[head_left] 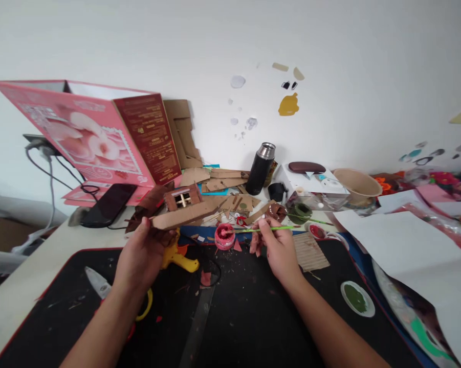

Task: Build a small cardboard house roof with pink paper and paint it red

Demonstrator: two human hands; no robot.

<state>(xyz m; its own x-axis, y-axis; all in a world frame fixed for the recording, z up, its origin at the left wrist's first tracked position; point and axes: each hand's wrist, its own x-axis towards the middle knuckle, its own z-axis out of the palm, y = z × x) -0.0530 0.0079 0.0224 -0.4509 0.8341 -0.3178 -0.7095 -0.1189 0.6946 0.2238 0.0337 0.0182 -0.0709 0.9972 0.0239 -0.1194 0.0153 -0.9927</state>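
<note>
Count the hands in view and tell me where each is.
2. The left hand, left of the pink jar, holds a cardboard strip; the right hand, right of the jar, holds a brush with its tip at the jar's mouth.

At our left hand (138,255): plain tan cardboard strip (188,215); yellow glue gun (186,261) just right. At our right hand (280,248): lime-green brush (249,230). Between hands, pinkish-red paint jar (224,240). Right of the right hand we log ridge-striped tan card (310,252), green paint (356,299) in a white lid (344,295). Beyond the left hand, pink box (90,134), fruit-printed, maroon side panel (148,138). Beneath both, black mat (245,317), red edging.
</note>
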